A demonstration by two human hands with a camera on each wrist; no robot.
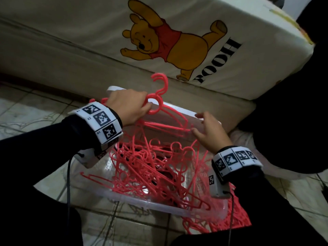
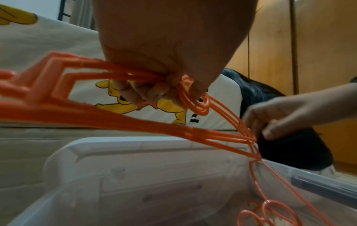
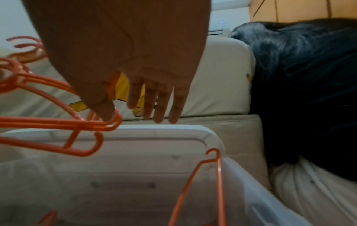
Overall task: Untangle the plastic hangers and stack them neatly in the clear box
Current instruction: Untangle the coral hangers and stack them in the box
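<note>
My left hand (image 1: 142,108) grips a small bunch of coral-pink hangers (image 1: 166,122) by their necks and holds them above the far side of the clear box (image 1: 142,204). In the left wrist view my fingers (image 2: 152,93) curl round the same hangers (image 2: 86,117). My right hand (image 1: 201,124) is open, fingers spread, and its thumb (image 3: 108,113) touches the right end of the held hangers (image 3: 92,126). A loose tangle of hangers (image 1: 150,167) fills the box below both hands. One hanger (image 3: 216,166) leans against the box's right wall.
A mattress in a bear-print sheet (image 1: 177,41) lies just behind the box. Black cloth (image 1: 292,112) sits at the right. More pink hangers (image 1: 232,222) lie on the tiled floor (image 1: 35,107) outside the box's near right corner. Wrist-camera cables hang from both arms.
</note>
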